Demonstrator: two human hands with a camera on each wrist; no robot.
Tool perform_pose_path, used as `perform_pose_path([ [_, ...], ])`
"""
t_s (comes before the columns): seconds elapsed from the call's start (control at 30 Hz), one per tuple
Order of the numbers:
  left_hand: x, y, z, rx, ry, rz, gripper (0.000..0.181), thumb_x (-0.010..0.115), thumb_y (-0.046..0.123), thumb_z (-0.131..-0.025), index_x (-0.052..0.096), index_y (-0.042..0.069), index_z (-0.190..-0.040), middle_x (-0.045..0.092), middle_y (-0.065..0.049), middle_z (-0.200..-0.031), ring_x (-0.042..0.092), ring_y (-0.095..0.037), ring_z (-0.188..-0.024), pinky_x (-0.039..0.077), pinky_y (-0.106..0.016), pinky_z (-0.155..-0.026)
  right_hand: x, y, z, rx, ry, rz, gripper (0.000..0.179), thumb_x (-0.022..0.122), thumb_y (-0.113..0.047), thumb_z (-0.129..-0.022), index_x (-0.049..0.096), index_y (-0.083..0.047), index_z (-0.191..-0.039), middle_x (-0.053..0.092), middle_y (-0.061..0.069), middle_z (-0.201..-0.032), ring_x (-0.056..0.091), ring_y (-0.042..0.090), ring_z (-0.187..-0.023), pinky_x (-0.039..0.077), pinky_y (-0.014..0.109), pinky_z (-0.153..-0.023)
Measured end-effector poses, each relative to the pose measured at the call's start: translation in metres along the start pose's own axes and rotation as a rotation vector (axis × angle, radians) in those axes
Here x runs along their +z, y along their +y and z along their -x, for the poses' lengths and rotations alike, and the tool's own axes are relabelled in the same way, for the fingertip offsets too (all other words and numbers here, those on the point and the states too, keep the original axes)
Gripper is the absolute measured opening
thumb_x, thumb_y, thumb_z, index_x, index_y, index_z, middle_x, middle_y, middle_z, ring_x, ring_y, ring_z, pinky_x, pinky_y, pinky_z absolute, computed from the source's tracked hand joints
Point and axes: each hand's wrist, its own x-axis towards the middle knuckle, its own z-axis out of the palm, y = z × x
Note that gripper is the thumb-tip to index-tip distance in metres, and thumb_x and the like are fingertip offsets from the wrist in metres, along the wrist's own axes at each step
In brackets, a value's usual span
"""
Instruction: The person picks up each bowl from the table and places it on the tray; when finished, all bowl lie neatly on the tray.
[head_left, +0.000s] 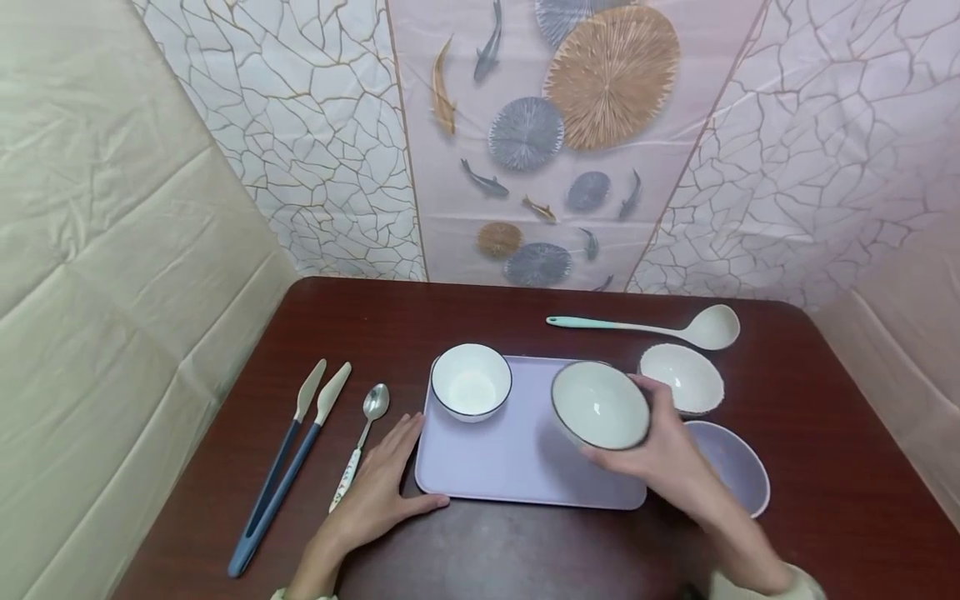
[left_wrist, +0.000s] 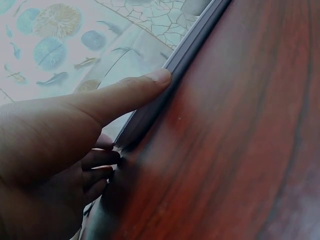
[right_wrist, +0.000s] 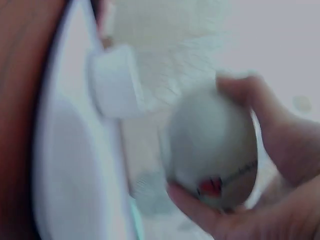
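Observation:
My right hand (head_left: 667, 450) grips a white bowl with a dark rim (head_left: 600, 406), thumb and fingers on its opposite sides, above the right part of a lilac tray (head_left: 517, 479). In the right wrist view the bowl (right_wrist: 212, 145) shows a red mark on its outside, a little blurred. A second white bowl with a dark rim (head_left: 471, 382) stands at the tray's back left. My left hand (head_left: 382, 479) rests at the tray's left front corner with straight fingers. Its thumb (left_wrist: 135, 95) touches the tray's edge in the left wrist view.
Right of the tray are a white scalloped bowl (head_left: 682, 379) and a purple bowl (head_left: 727, 467). Behind lies a ladle with a mint handle (head_left: 645, 327). To the left are a spoon (head_left: 377, 402) and blue-handled tongs (head_left: 281, 483). A patterned cloth (head_left: 525, 208) hangs behind the table.

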Motion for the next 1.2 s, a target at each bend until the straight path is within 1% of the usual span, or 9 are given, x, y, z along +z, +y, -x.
perform_pose_path([
  [0.07, 0.0, 0.0, 0.001, -0.002, 0.001, 0.001, 0.11, 0.08, 0.056, -0.074, 0.023, 0.01, -0.156, 0.026, -0.008, -0.159, 0.017, -0.024, -0.147, 0.023, -0.066, -0.105, 0.023, 0.004, -0.013, 0.055, 0.085, 0.029, 0.109, 0.095, -0.028, -0.062, 0.027, 0.001, -0.142, 0.047, 0.023, -0.134, 0.053, 0.033, -0.117, 0.04, 0.037, -0.096],
  [0.17, 0.0, 0.001, 0.001, -0.001, 0.005, 0.007, 0.11, 0.081, 0.054, -0.074, 0.023, 0.009, -0.156, 0.027, -0.009, -0.159, 0.017, -0.025, -0.147, 0.022, -0.065, -0.106, 0.048, 0.017, -0.031, 0.066, 0.166, 0.072, 0.113, 0.095, -0.028, -0.059, 0.025, 0.005, -0.141, 0.044, 0.026, -0.135, 0.052, 0.037, -0.117, 0.041, 0.048, -0.096],
  [0.27, 0.0, 0.001, 0.001, 0.003, -0.001, 0.007, 0.11, 0.081, 0.054, -0.074, 0.023, 0.009, -0.156, 0.027, -0.009, -0.159, 0.017, -0.025, -0.147, 0.022, -0.064, -0.106, 0.063, 0.03, -0.044, 0.069, 0.199, 0.091, 0.113, 0.095, -0.026, -0.059, 0.024, 0.007, -0.141, 0.04, 0.026, -0.137, 0.051, 0.038, -0.118, 0.042, 0.049, -0.096],
  [0.4, 0.0, 0.002, 0.001, -0.004, -0.02, -0.001, 0.11, 0.079, 0.056, -0.075, 0.022, 0.009, -0.157, 0.026, -0.009, -0.159, 0.016, -0.024, -0.147, 0.022, -0.062, -0.107, 0.071, 0.041, -0.049, 0.104, 0.199, 0.09, 0.112, 0.095, -0.025, -0.059, 0.024, 0.006, -0.141, 0.04, 0.027, -0.135, 0.05, 0.038, -0.118, 0.042, 0.049, -0.096],
  [0.7, -0.003, 0.002, 0.001, -0.014, -0.017, -0.005, 0.11, 0.079, 0.056, -0.075, 0.022, 0.01, -0.157, 0.026, -0.008, -0.159, 0.016, -0.024, -0.147, 0.022, -0.062, -0.107, 0.072, 0.042, -0.053, 0.093, 0.179, 0.08, 0.113, 0.094, -0.026, -0.061, 0.022, 0.007, -0.141, 0.037, 0.026, -0.139, 0.048, 0.037, -0.121, 0.039, 0.047, -0.1],
  [0.9, -0.002, 0.002, 0.001, -0.017, -0.016, -0.009, 0.11, 0.079, 0.057, -0.075, 0.023, 0.01, -0.157, 0.025, -0.008, -0.159, 0.016, -0.024, -0.147, 0.023, -0.062, -0.107, 0.069, 0.037, -0.051, 0.065, 0.16, 0.124, 0.133, 0.095, -0.034, -0.06, 0.006, 0.003, -0.151, 0.019, 0.027, -0.149, 0.029, 0.039, -0.134, 0.028, 0.051, -0.107],
  [1.0, -0.002, 0.001, 0.001, -0.014, -0.01, -0.007, 0.11, 0.079, 0.057, -0.074, 0.023, 0.01, -0.157, 0.026, -0.008, -0.159, 0.016, -0.024, -0.147, 0.023, -0.064, -0.106, 0.065, 0.029, -0.049, 0.047, 0.159, 0.137, 0.136, 0.094, -0.041, -0.061, 0.002, 0.0, -0.154, 0.015, 0.025, -0.153, 0.025, 0.04, -0.137, 0.027, 0.055, -0.108],
  [1.1, -0.001, 0.001, 0.001, -0.011, -0.008, -0.001, 0.11, 0.08, 0.056, -0.075, 0.022, 0.01, -0.157, 0.025, -0.008, -0.159, 0.016, -0.024, -0.147, 0.023, -0.065, -0.106, 0.051, 0.018, -0.04, -0.011, 0.117, 0.113, 0.126, 0.09, -0.041, -0.068, 0.007, -0.002, -0.154, 0.02, 0.023, -0.154, 0.025, 0.039, -0.139, 0.026, 0.055, -0.108],
  [1.2, -0.001, 0.001, 0.002, -0.011, -0.007, 0.002, 0.11, 0.08, 0.055, -0.075, 0.022, 0.011, -0.157, 0.025, -0.008, -0.159, 0.016, -0.024, -0.147, 0.023, -0.065, -0.106, 0.023, 0.003, -0.024, -0.156, 0.035, 0.111, 0.095, 0.086, -0.03, -0.077, 0.029, -0.005, -0.149, 0.04, 0.015, -0.148, 0.038, 0.032, -0.135, 0.031, 0.038, -0.109],
])
